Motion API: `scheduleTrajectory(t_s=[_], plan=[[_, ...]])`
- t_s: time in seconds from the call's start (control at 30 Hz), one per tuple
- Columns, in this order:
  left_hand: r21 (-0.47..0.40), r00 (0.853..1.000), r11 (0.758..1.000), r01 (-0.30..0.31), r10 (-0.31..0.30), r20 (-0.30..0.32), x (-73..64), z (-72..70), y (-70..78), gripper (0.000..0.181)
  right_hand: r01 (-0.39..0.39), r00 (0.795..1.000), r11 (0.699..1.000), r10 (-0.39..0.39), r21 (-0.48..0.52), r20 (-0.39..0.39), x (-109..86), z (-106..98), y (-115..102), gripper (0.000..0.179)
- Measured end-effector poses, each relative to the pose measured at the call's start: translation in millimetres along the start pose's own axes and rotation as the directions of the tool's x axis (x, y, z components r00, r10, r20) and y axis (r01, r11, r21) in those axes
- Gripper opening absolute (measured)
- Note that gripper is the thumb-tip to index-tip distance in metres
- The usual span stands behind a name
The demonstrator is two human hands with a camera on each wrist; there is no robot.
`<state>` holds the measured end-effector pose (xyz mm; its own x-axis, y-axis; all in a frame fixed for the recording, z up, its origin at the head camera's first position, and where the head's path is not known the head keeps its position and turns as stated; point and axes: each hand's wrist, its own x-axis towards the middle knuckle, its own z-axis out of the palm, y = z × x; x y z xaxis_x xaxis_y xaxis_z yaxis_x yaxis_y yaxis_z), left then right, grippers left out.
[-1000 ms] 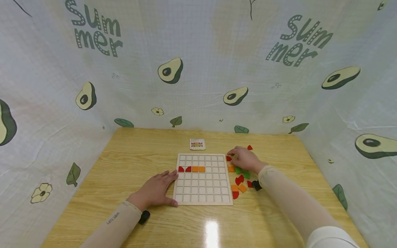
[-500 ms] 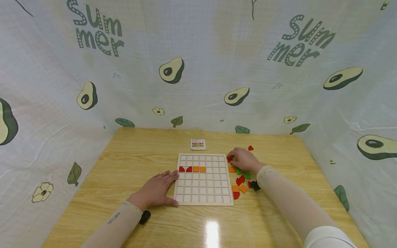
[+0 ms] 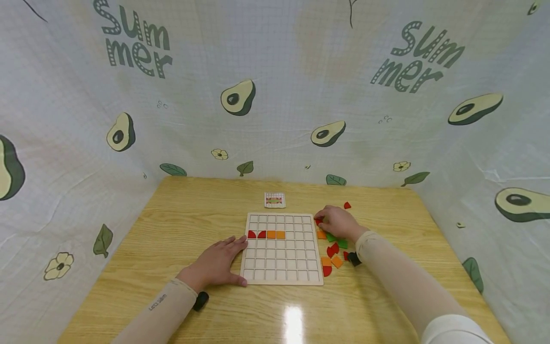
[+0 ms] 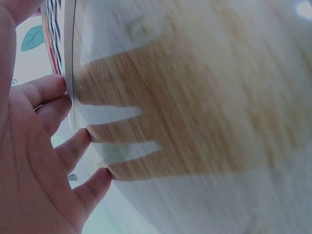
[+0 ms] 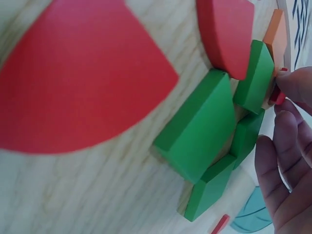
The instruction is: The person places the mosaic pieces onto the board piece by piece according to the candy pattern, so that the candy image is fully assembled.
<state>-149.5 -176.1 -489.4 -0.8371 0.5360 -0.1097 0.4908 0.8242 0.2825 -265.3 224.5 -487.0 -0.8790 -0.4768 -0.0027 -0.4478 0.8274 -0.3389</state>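
A pale gridded wooden board [image 3: 283, 267] lies on the table. Two red quarter-circle tiles [image 3: 261, 234] and two orange square tiles [image 3: 276, 234] sit side by side in one of its upper rows. My left hand [image 3: 216, 265] is spread along the board's left edge, fingertips and thumb touching it. Just off the board's upper right corner, my right hand [image 3: 339, 222] pinches a red tile [image 5: 278, 95] between thumb and fingers; the fingers hide most of this tile. Green tiles [image 5: 202, 126] lie beside that hand.
Loose red [image 3: 327, 271], orange [image 3: 337, 262] and green tiles lie scattered right of the board. One red quarter-circle [image 3: 347, 205] lies farther back. A small pattern card [image 3: 274, 200] lies behind the board. A printed cloth [image 3: 275, 95] hangs around the table [image 3: 206, 196].
The head view has shifted very slightly. Both hands stay in nearly the same places, the right fingers at the red tile throughout; the tiles on the board are unchanged.
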Motion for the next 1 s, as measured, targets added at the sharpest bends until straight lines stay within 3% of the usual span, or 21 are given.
scheduleTrajectory(t_s=[0.33,0.6,0.8,1.0], plan=[[0.000,1.000,1.000,-0.004,0.004,0.000,-0.2,-0.4,0.2,0.110,0.014,1.000,1.000,-0.014,-0.014,-0.012,-1.8,-1.3,0.4,0.025],[0.005,1.000,1.000,-0.007,0.007,0.003,-0.6,-1.3,0.4,0.109,-0.041,0.999,0.999,0.041,-0.001,-0.002,-6.0,-6.2,-2.0,0.027],[0.015,1.000,1.000,-0.002,0.002,0.008,-0.6,-0.9,0.1,0.110,0.017,1.000,0.999,-0.016,0.029,-0.025,-4.9,-7.8,-7.2,0.026],[0.016,1.000,1.000,0.003,-0.003,0.008,-0.2,-0.3,-0.3,0.110,0.058,0.998,0.997,-0.058,0.058,-0.001,1.0,-5.8,-30.9,0.027]])
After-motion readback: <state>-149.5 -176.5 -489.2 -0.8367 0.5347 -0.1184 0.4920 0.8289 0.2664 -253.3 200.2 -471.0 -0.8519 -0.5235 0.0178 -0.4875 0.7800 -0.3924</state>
